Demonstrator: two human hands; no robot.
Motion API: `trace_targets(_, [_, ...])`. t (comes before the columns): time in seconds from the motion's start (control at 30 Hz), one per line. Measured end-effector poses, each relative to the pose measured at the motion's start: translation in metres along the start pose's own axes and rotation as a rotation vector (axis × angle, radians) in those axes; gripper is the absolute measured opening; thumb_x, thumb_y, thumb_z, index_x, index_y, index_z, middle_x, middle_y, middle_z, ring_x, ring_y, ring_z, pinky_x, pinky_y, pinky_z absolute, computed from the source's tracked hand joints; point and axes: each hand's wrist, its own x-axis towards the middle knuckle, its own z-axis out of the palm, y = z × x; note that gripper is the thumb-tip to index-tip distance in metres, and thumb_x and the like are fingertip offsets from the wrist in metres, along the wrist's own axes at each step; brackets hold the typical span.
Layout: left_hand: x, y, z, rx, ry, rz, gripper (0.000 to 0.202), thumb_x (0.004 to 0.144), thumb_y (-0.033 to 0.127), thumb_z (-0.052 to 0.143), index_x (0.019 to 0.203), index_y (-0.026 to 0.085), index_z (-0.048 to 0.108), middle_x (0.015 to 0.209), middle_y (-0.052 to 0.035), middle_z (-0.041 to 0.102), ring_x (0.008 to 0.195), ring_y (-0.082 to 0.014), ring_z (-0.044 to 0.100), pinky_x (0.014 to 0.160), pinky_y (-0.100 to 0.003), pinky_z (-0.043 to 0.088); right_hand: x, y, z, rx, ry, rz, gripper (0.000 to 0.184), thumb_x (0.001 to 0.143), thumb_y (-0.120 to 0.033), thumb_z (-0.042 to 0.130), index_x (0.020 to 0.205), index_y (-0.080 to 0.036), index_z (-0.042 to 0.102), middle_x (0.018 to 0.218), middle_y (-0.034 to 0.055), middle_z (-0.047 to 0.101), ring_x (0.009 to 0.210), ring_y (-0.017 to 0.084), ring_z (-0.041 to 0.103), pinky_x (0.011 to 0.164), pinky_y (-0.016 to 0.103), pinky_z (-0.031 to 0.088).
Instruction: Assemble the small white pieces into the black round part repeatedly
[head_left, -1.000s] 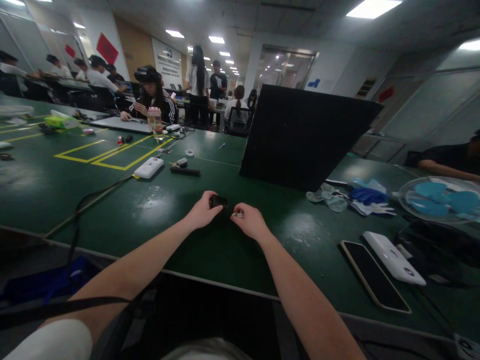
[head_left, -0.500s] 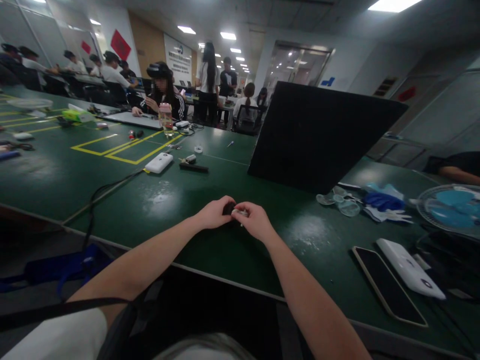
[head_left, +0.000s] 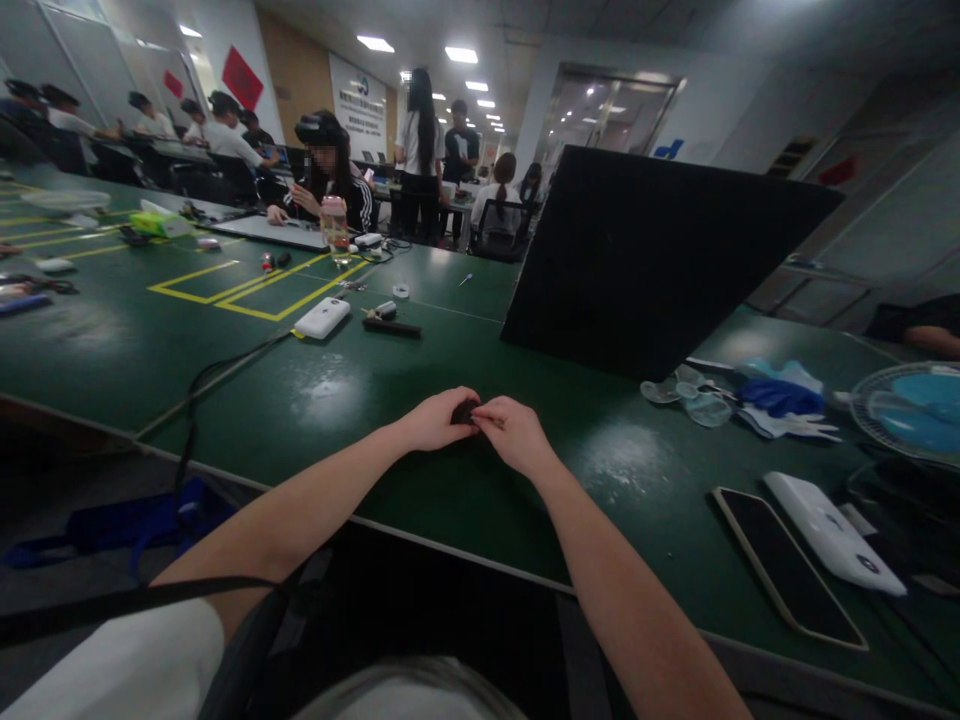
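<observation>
My left hand [head_left: 433, 420] and my right hand [head_left: 514, 436] meet over the dark green table [head_left: 315, 400], fingertips touching. Between them sits a small black object [head_left: 463, 411], mostly hidden by my fingers. My left hand is curled round it. The right hand is closed in a pinch against its near side; what the pinch holds is too small to make out. A large black panel [head_left: 645, 260] leans upright just behind my hands.
A phone [head_left: 787, 565] and a white power bank [head_left: 829, 530] lie at right, with blue gloves [head_left: 780, 398] and a fan [head_left: 911, 410] beyond. Another white power bank [head_left: 322, 317], a black bar [head_left: 391, 326] and a cable [head_left: 217, 372] are at left. Several people sit and stand farther back.
My two hands have come together; the black object, plainly visible in the left fingers a second ago, is now nearly covered. The white bit in my right fingers no longer shows.
</observation>
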Motion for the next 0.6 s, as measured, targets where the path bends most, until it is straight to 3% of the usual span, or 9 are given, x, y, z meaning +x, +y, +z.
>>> trace_targets(0.13, [0.002, 0.001, -0.001, 0.007, 0.003, 0.029, 0.04, 0.082, 0.036, 0.071, 0.119, 0.024, 0.061, 0.119, -0.0068, 0.066, 0.108, -0.024, 0.063, 0.096, -0.041, 0.051, 0.001, -0.002, -0.003, -0.086, 0.005, -0.015, 0.017, 0.094, -0.025, 0.063, 0.102, -0.025, 0.077, 0.102, 0.0033, 0.073, 0.094, 0.02, 0.067, 0.086, 0.036, 0.054])
trace_targets(0.27, [0.001, 0.003, -0.001, -0.014, -0.009, 0.015, 0.042, 0.082, 0.035, 0.071, 0.121, 0.024, 0.059, 0.116, -0.005, 0.067, 0.102, -0.0221, 0.064, 0.093, -0.039, 0.052, 0.0, -0.004, 0.001, -0.238, 0.091, -0.039, 0.018, 0.095, -0.025, 0.06, 0.094, -0.022, 0.077, 0.106, 0.0063, 0.069, 0.089, 0.019, 0.064, 0.08, 0.035, 0.053])
trace_targets(0.43, [0.001, 0.003, 0.0, -0.01, -0.001, -0.036, 0.043, 0.082, 0.038, 0.071, 0.122, 0.024, 0.059, 0.116, -0.0049, 0.068, 0.102, -0.0221, 0.066, 0.093, -0.039, 0.053, 0.0, -0.003, 0.001, -0.182, 0.081, 0.11, 0.015, 0.09, -0.032, 0.066, 0.1, -0.023, 0.073, 0.107, 0.0058, 0.064, 0.089, 0.019, 0.062, 0.075, 0.034, 0.054])
trace_targets(0.6, [0.001, 0.003, 0.003, 0.013, 0.052, -0.119, 0.044, 0.085, 0.039, 0.069, 0.124, 0.023, 0.057, 0.115, -0.0058, 0.069, 0.101, -0.0217, 0.067, 0.092, -0.039, 0.054, 0.005, 0.002, -0.008, -0.02, 0.216, 0.364, 0.038, 0.085, -0.032, 0.068, 0.12, -0.021, 0.06, 0.115, 0.0084, 0.064, 0.097, 0.023, 0.063, 0.08, 0.036, 0.056])
